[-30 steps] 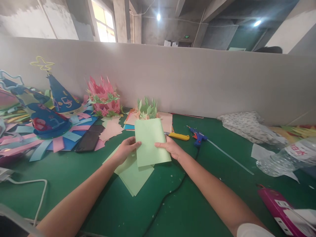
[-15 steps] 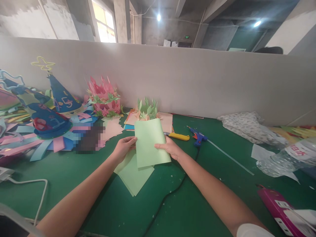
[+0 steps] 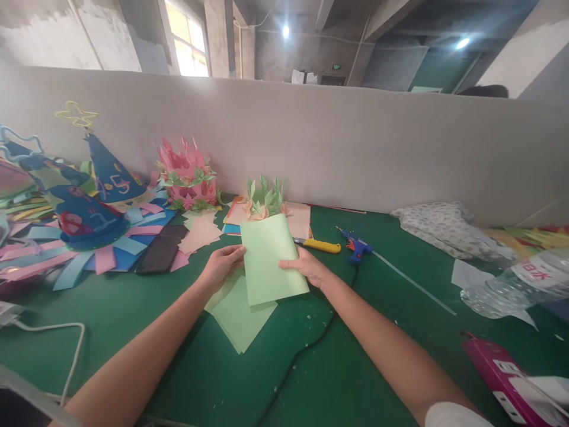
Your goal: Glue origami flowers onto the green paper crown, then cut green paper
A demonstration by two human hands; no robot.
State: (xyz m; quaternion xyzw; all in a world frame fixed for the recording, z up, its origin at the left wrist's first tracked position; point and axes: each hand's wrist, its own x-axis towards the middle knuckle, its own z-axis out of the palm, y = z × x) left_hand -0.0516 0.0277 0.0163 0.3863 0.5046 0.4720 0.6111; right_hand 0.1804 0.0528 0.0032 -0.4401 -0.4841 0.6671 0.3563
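Observation:
Between my two hands a light green sheet of paper (image 3: 269, 258) is held up, its right side curving. My left hand (image 3: 223, 265) pinches the sheet's left edge between thumb and fingers. Around the right edge closes my right hand (image 3: 306, 267), thumb on the front and fingers behind, out of sight. Below lie more green sheets (image 3: 242, 329), partly covered by the held one. Just behind stands a green paper crown (image 3: 265, 198) with pointed leaves. A yellow utility knife (image 3: 322, 245) rests to the right of my right hand.
A blue glue gun (image 3: 357, 246) with its black cord (image 3: 296, 359) lies right. Pink paper crowns (image 3: 186, 175), blue cone hats (image 3: 113, 172) and a phone (image 3: 162, 250) are left. A plastic bottle (image 3: 520, 284) and a magenta power strip (image 3: 502, 376) sit far right.
The held green sheet has tilted slightly, its upper edge shifting a little left. Both hands keep their grip almost in place.

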